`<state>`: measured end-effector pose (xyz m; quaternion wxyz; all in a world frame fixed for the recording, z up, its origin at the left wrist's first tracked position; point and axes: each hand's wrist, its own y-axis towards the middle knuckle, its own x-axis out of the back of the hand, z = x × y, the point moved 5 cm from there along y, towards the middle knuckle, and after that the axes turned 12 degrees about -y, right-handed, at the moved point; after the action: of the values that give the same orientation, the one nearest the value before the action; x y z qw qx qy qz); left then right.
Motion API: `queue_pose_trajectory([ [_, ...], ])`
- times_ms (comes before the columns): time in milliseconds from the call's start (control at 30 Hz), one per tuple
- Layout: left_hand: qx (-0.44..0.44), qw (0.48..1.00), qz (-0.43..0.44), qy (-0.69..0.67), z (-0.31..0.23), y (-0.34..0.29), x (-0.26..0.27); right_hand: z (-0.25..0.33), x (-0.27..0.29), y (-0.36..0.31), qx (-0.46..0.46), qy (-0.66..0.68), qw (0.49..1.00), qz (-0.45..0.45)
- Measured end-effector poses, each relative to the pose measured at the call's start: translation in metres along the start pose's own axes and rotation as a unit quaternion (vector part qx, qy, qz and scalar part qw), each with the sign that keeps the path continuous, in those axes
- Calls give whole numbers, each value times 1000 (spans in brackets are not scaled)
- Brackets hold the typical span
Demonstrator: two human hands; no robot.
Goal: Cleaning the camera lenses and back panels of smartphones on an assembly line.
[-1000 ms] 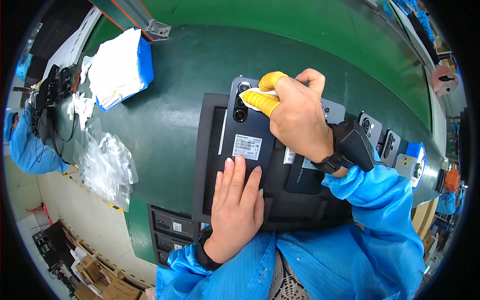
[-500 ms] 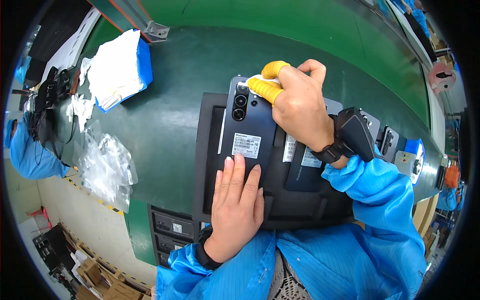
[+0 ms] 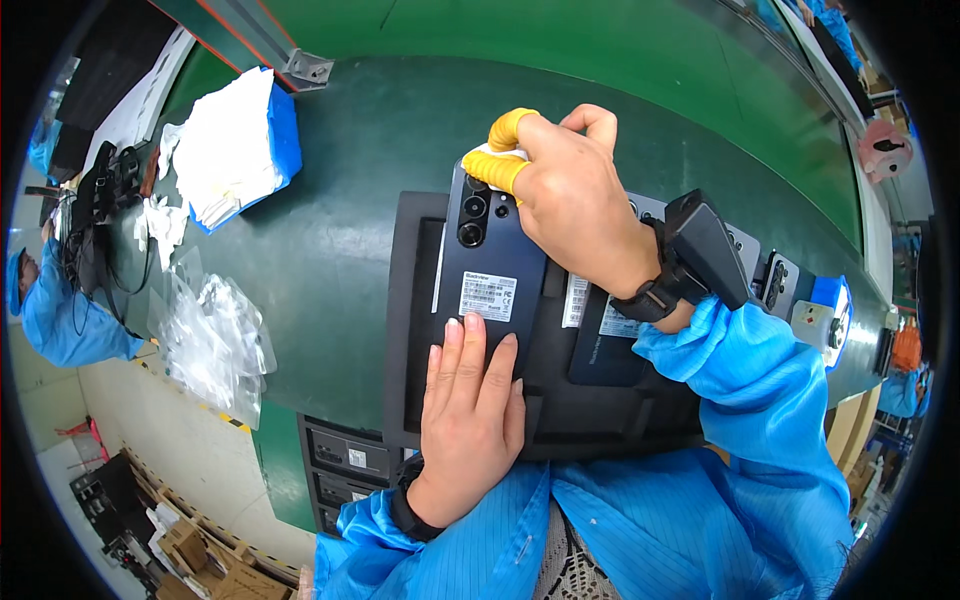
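A dark blue smartphone [image 3: 515,255] lies back side up over the left part of a black foam tray [image 3: 402,300]. My left hand [image 3: 468,405] rests flat on its lower half, fingers stretched out just below a white label [image 3: 488,297]. At the phone's top edge my right hand [image 3: 575,185] pinches a white wiping cloth [image 3: 514,153] against the camera corner. Yellow finger cots [image 3: 496,168] cover two of its fingers. A second phone [image 3: 607,350] with a label lies in the tray, partly beneath my right wrist. More phones [image 3: 780,278] are at the right, partly hidden by my arm.
A stack of white cloths [image 3: 232,150] in a blue box stands at the back left. Clear plastic bags [image 3: 215,330] lie near the table's left edge. At the right is a blue and white container [image 3: 828,320]. A co-worker in blue [image 3: 70,310] is at the far left.
My right hand has slid left along the phone's top edge with the cloth, over the camera corner. My left hand stays flat on the phone.
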<state>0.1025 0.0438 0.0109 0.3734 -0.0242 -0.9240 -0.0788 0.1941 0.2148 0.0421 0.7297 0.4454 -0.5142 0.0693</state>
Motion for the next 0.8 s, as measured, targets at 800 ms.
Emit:
queue_pose_trajectory([
  [800, 10, 1000, 1, -22, 2, 0, 2, 19, 5, -14, -8, -17, 995, 94],
])
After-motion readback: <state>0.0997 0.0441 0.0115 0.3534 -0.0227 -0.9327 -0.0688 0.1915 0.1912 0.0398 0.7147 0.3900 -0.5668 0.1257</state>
